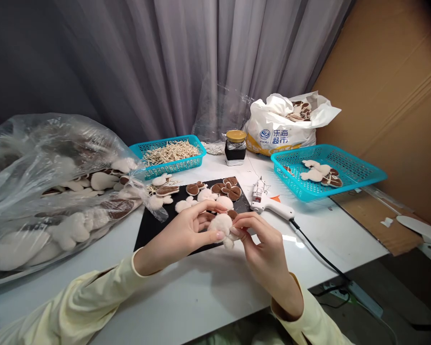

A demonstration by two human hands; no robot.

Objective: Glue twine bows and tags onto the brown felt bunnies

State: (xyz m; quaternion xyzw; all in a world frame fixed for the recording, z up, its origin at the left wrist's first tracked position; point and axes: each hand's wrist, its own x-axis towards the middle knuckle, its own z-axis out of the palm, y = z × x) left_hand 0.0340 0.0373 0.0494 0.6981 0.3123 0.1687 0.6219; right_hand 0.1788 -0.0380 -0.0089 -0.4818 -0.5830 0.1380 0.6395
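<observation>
My left hand [186, 231] and my right hand [260, 242] meet over the front edge of a black mat [154, 229], both pinching one small cream plush flower piece [222, 226] between fingertips. Its brown underside shows a little at the top. Just behind it on the mat lie more plush pieces [215, 191], some cream, some brown with cream rims. Both sleeves are pale yellow.
A white glue gun [269, 203] with a black cord lies right of the mat. Teal baskets hold thin sticks [170, 152] and plush pieces [321, 173]. A big clear bag of plush pieces [57, 191] fills the left; a small jar [236, 147] and white shopping bag [283, 124] stand behind.
</observation>
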